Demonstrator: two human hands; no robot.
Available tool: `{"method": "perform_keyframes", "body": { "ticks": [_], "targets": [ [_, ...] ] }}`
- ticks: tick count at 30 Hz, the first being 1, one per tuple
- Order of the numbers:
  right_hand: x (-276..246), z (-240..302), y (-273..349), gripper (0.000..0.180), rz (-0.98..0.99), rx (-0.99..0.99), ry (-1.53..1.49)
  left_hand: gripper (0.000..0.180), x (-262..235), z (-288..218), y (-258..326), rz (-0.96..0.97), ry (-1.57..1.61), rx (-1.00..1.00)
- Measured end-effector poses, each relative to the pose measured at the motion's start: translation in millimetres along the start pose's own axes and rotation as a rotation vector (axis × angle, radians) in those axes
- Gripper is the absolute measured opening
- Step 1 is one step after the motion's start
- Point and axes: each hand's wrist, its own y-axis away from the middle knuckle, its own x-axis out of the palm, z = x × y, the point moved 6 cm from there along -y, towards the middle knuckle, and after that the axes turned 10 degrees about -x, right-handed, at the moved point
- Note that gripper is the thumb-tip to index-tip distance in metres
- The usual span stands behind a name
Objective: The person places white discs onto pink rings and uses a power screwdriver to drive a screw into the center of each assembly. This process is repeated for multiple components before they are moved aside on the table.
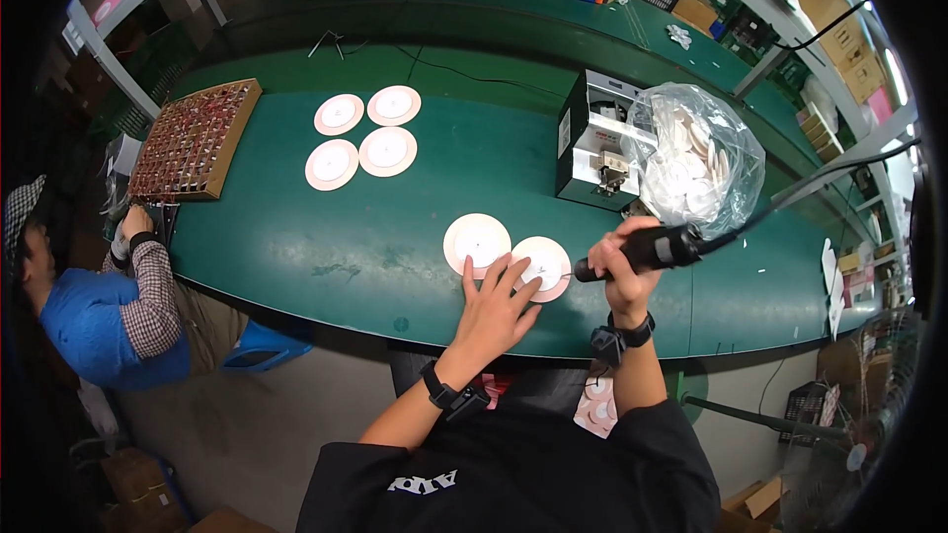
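Observation:
With fingers spread, my left hand (494,308) lies over two round discs, each with a pale pink rim and a white centre. Its fingertips touch the left disc (478,237) and the right disc (555,255). My right hand (626,276) is wrapped round a black corded electric screwdriver (664,249), held almost level. The thin bit points left, at the right disc's edge; whether it touches is too small to tell. Several similar discs lie farther off to the left, one of them a near-left disc (332,165).
A black and silver machine (598,143) stands beyond my right hand, beside a clear plastic bag (736,153) of white round parts. At left is a cardboard tray (194,143) of small reddish parts. A co-worker (109,306) sits there. The screwdriver's cord (810,178) runs up right.

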Motion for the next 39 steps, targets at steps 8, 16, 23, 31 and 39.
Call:
{"method": "perform_keyframes", "body": {
  "ticks": [8, 16, 23, 31, 39],
  "targets": [
    [9.6, 44.6, 9.1, 0.031, 0.015, -0.126, -0.302, 0.023, 1.5, -8.1, -7.8, -0.087, 0.285, -0.002],
    [10.8, 39.2, 13.7, 0.032, 0.012, -0.092, -0.357, 0.012, 6.0, -7.3, -11.9, -0.164, 0.263, 0.043],
    [14.3, 42.3, 12.4, 0.030, -0.013, -0.109, -0.290, 0.013, 5.4, -6.8, -12.9, -0.166, 0.265, 0.044],
    [12.0, 45.0, 14.3, 0.031, -0.019, -0.112, -0.287, 0.014, 5.4, -7.9, -10.4, -0.156, 0.265, 0.042],
    [14.2, 40.1, 14.9, 0.031, -0.032, -0.094, -0.298, 0.012, 4.0, -8.6, -13.7, -0.144, 0.275, 0.057]
  ]
}}
